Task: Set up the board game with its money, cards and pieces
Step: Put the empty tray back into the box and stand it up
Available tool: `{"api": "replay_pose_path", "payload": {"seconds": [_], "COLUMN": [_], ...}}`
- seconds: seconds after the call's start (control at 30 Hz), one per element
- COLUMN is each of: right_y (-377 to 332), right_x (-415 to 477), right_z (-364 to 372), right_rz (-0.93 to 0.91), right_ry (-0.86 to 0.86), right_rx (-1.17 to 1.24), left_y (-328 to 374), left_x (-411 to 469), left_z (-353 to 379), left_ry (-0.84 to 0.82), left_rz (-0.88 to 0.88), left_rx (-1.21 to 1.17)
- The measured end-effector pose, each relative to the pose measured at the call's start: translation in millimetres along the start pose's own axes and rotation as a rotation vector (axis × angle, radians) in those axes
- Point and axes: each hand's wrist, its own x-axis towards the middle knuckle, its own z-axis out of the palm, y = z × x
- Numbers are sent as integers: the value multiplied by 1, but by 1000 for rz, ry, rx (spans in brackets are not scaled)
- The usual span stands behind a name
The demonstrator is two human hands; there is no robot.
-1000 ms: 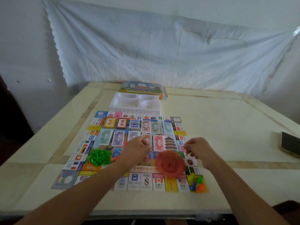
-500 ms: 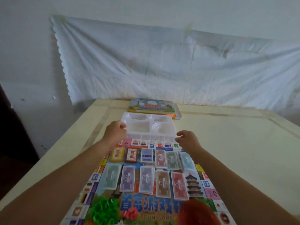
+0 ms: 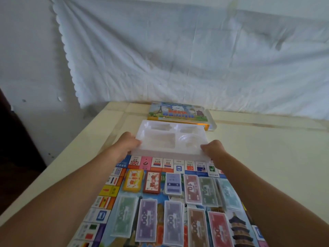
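The left grip (image 3: 129, 142) is clenching the near left corner of the white plastic tray (image 3: 170, 138), and the right grip (image 3: 212, 148) is clenching its near right corner, fingers curling round the thin rim on both sides. The tray, with its moulded compartments looking empty, is sitting just past the far edge of the game board (image 3: 156, 164), its near lip overlapping the board's top row of squares; whether that lip is resting on the board or hanging slightly above it is not clear. Just nearer the person, two card decks (image 3: 142, 181) and rows of banknote stacks (image 3: 192, 188) are lying on the board. The game box (image 3: 179, 113) is lying beyond the tray on the tabletop (image 3: 258, 157). The risk here probably lies in the tray's lightness and flex: pulling it toward the person at a low height could drag its lip across the board, shifting the board and scattering the loose notes and decks. Uneven force between the two corners could also twist it or pop it free.
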Motion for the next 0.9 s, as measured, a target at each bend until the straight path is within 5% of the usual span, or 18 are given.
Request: {"api": "replay_pose_path", "payload": {"seconds": [0.43, 0.67, 0.9], "right_y": [-26, -34, -33], "right_x": [16, 74, 109], "right_z": [-45, -76, -84], "right_rz": [-15, -36, -14], "right_ry": [58, 231, 307], "right_rx": [464, 518, 553], "left_y": [42, 58, 75], "left_x": [54, 102, 115], "left_z": [3, 98, 110], "left_ry": [314, 45, -115], "left_rz": [302, 631, 513], "left_rx": [-50, 782, 1167]}}
